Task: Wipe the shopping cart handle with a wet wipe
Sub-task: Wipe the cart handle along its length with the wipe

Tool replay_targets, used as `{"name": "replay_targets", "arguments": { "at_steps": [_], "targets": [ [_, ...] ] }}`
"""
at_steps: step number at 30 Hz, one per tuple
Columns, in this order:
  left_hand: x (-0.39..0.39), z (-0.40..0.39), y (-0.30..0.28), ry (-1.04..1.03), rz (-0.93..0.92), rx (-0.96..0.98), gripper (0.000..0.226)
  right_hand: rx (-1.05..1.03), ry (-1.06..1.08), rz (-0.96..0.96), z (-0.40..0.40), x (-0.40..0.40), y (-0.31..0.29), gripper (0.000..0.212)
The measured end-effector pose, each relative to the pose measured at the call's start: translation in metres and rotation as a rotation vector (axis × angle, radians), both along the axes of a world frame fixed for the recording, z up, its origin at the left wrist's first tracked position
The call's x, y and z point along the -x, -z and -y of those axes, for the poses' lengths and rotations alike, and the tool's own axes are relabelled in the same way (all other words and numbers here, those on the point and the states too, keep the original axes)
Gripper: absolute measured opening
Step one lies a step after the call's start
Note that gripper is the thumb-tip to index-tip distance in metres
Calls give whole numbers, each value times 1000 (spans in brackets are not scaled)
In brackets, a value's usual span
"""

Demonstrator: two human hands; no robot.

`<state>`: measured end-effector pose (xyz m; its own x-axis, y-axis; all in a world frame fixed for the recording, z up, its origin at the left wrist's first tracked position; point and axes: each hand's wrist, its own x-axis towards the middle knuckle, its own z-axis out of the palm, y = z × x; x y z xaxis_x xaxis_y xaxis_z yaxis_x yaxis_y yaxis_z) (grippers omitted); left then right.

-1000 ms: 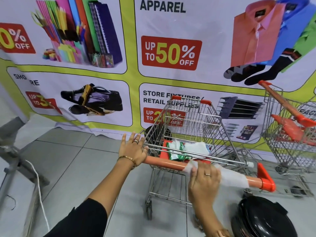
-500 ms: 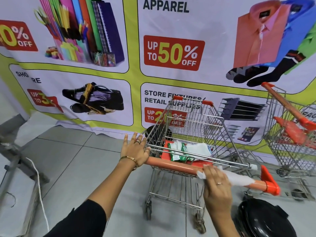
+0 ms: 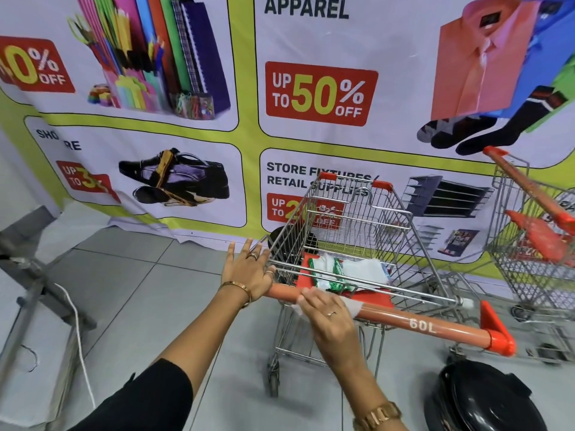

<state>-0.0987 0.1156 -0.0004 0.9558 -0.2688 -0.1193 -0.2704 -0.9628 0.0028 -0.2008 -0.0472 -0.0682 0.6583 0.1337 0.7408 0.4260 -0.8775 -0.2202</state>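
A wire shopping cart (image 3: 351, 231) stands in front of me, its orange handle (image 3: 420, 326) marked "60L" running from lower right up to the left. My left hand (image 3: 249, 272) rests on the handle's left end, palm down and fingers spread. Just to its right, my right hand (image 3: 326, 312) presses a white wet wipe (image 3: 351, 306) around the bar; the wipe shows on both sides of the fingers. A green and white wipes pack (image 3: 329, 272) and loose white wipes lie on the cart's red seat flap.
A second cart (image 3: 535, 244) with an orange handle stands at the right. A black round lidded object (image 3: 485, 399) sits on the floor at lower right. A grey metal stand (image 3: 34, 275) with a white cord is at the left. A sale banner covers the wall behind.
My right hand has slid the wipe leftward along the handle, from near the right end to beside my left hand, uncovering the "60L" mark. My left hand stayed put.
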Motion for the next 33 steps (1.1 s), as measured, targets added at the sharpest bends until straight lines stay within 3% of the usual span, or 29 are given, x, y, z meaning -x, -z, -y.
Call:
{"name": "replay_targets", "arguments": {
  "at_steps": [6,10,14,17,22,28,33],
  "targets": [
    [2,1,-1,1,7,9,55,19,280,39,78,44,1,32],
    [1,1,-1,1,9,8,54,-63,461,2,60,43,5,31],
    [1,0,-1,0,4,2,54,-81,350,-38,2,14,4,29],
    [1,-1,-1,0,4,-5,53,-61,216,-73,-26,2,2,45],
    [0,-1,0,-3,3,19,53,82,146,-108,32,29,-7,40],
    [1,2,1,-5,6,8,52,-213,541,-168,119,85,-25,38],
    [2,2,-1,-12,3,-15,53,-378,679,-190,79,65,-22,43]
  ]
}}
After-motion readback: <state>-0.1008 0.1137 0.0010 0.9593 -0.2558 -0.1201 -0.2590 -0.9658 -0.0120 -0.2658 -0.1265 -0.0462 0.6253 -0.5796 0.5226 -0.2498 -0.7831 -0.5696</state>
